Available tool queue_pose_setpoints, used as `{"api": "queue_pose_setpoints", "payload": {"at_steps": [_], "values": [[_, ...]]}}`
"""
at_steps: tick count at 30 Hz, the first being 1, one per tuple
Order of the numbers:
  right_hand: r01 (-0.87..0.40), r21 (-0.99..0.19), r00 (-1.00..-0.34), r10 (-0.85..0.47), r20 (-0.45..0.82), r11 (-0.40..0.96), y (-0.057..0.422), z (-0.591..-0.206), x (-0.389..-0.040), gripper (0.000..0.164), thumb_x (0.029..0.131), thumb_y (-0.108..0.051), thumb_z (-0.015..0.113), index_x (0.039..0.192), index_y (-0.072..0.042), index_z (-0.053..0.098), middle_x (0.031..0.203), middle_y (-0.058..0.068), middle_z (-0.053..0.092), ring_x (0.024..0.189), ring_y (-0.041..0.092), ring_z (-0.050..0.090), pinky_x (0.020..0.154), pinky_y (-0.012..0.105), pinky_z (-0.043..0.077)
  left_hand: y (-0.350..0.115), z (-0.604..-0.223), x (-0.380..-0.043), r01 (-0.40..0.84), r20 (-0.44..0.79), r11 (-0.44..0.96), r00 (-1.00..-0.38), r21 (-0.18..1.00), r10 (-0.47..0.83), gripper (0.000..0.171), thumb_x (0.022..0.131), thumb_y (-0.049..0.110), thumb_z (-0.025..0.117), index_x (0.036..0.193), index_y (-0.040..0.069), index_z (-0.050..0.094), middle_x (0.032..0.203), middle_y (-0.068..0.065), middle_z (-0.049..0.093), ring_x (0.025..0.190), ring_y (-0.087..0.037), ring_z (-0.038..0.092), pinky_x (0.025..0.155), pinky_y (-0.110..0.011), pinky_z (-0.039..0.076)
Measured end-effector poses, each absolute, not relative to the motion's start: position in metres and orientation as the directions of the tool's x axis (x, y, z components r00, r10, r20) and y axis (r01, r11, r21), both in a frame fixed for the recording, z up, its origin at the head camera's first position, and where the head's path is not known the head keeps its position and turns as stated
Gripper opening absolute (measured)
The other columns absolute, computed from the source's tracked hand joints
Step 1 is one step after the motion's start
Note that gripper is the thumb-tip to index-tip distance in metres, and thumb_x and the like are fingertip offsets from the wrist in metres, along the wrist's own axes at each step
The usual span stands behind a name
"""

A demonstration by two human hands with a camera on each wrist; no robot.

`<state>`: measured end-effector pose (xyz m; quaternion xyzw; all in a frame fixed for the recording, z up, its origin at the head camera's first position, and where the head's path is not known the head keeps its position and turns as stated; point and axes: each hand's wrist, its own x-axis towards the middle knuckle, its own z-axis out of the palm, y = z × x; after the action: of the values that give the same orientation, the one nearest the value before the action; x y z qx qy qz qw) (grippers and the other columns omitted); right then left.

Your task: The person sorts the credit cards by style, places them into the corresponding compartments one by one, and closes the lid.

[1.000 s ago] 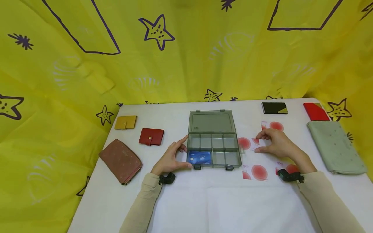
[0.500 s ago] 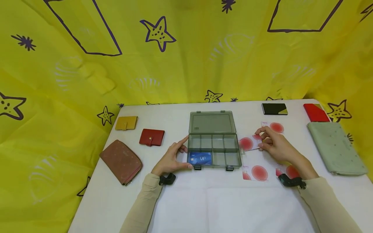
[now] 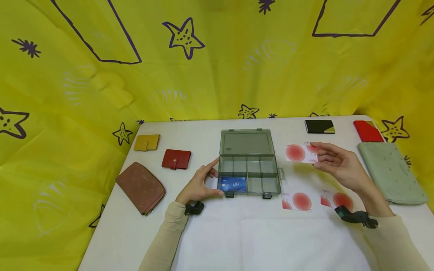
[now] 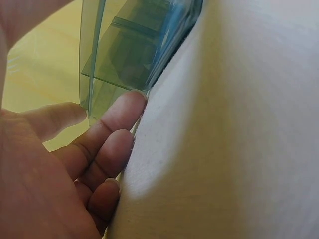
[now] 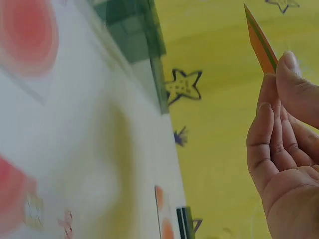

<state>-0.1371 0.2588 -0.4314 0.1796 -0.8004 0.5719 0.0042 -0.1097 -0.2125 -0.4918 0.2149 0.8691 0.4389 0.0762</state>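
Note:
My right hand [image 3: 340, 165] pinches a white card with red circles [image 3: 295, 153] between thumb and fingers, raised over the table. In the right wrist view, the card [image 5: 260, 42] shows edge-on above the thumb. A translucent grey-green compartment box [image 3: 234, 164] lies with its lid [image 3: 246, 142] folded back. In its front left compartment sits a blue VIP card [image 3: 233, 184]. My left hand [image 3: 200, 184] rests at the box's left end, index finger along the side and thumb at the front corner. In the left wrist view, its fingertips [image 4: 130, 104] touch the box's edge.
More red-circle cards [image 3: 301, 201] lie right of the box, one partly behind my right hand. A mustard wallet [image 3: 147, 142], red wallet [image 3: 176, 159] and brown pouch [image 3: 140, 187] lie left. A black card holder [image 3: 320, 127], red holder [image 3: 367, 130] and green pouch [image 3: 391, 171] lie right.
My right hand has picked up the card from beside the box and moved it up and to the right. A clear tab on the box's right side now shows. The left hand has stayed put.

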Motion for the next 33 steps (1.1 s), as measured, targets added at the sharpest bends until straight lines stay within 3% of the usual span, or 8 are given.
{"api": "queue_pose_setpoints", "payload": {"at_steps": [7,14,20,25,33], "values": [[-0.395,-0.865,-0.875,-0.414,0.251,0.310,0.220,-0.440,-0.113,0.059,0.085,0.015,0.079,0.141,0.006,0.060,0.112,-0.008,0.067,0.093,0.004,0.063,0.086,0.009,0.053,-0.213,-0.493,-0.110,0.321,0.075,0.512,-0.893,0.797,0.444,0.115,0.075,0.023,0.098,0.168,0.013,0.031,0.114,-0.006,0.065,0.107,-0.022,0.052,0.099,-0.037,0.042],[-0.543,-0.759,-0.801,-0.492,0.341,0.358,0.188,-0.466,-0.098,0.061,0.075,0.007,0.091,0.130,0.002,0.067,0.097,0.002,0.070,0.081,0.006,0.062,0.073,0.013,0.053,-0.213,-0.492,-0.110,0.318,0.068,0.515,-0.893,0.796,0.445,0.115,0.076,0.022,0.098,0.169,0.013,0.030,0.115,-0.006,0.065,0.107,-0.023,0.052,0.099,-0.038,0.042],[-0.542,-0.727,-0.813,-0.484,0.324,0.422,0.176,-0.472,-0.098,0.059,0.072,-0.003,0.096,0.125,-0.003,0.069,0.094,-0.003,0.061,0.078,0.013,0.059,0.066,0.018,0.050,-0.215,-0.492,-0.109,0.312,0.066,0.512,-0.895,0.800,0.442,0.115,0.076,0.023,0.098,0.168,0.014,0.030,0.115,-0.006,0.065,0.107,-0.023,0.052,0.100,-0.038,0.042],[-0.549,-0.680,-0.810,-0.511,0.288,0.486,0.177,-0.465,-0.098,0.069,0.075,-0.011,0.097,0.136,-0.006,0.065,0.098,-0.001,0.058,0.077,0.011,0.059,0.061,0.021,0.047,-0.214,-0.493,-0.109,0.332,0.091,0.499,-0.890,0.800,0.447,0.115,0.075,0.021,0.098,0.168,0.011,0.031,0.113,-0.006,0.065,0.106,-0.023,0.053,0.099,-0.036,0.043],[-0.496,-0.632,-0.856,-0.458,0.239,0.595,0.215,-0.462,-0.092,0.068,0.065,-0.026,0.103,0.124,-0.016,0.071,0.110,-0.002,0.067,0.095,0.010,0.056,0.078,0.026,0.049,-0.213,-0.492,-0.109,0.317,0.072,0.511,-0.895,0.799,0.441,0.115,0.075,0.021,0.098,0.168,0.012,0.031,0.114,-0.007,0.065,0.106,-0.022,0.052,0.099,-0.035,0.042]]}}
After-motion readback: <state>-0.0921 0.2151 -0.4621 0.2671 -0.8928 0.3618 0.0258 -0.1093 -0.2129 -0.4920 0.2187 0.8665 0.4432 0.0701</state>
